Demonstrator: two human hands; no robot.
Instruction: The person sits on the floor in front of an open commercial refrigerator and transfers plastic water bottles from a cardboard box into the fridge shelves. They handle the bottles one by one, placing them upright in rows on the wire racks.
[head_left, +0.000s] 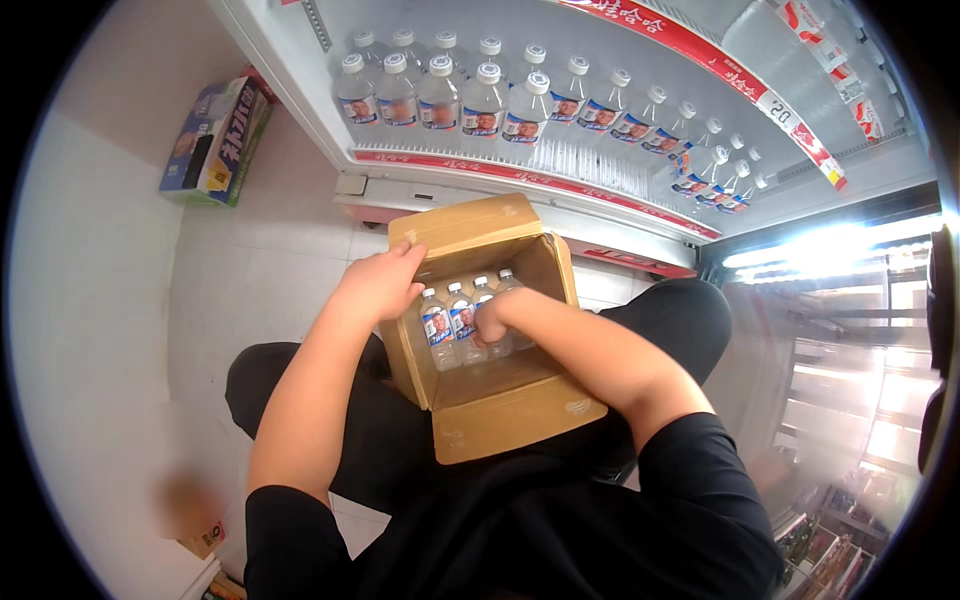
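An open cardboard box (517, 416) sits tilted between my knees, its far and near flaps folded outward. Inside, a row of clear plastic water bottles (439, 326) with white caps and blue labels lies against one wall. My left hand (382, 281) grips the box's upper left edge, thumb over the rim. My right hand (499, 315) reaches in with curled fingers at the bottles; it covers part of the row, and whether it grasps one is hidden.
Ahead stands an open display refrigerator with rows of similar bottles (480, 120) on its lower shelf (585, 161). Its transparent door (825, 360) swings out at right. A blue and green carton (214, 142) rests on the floor by the left wall.
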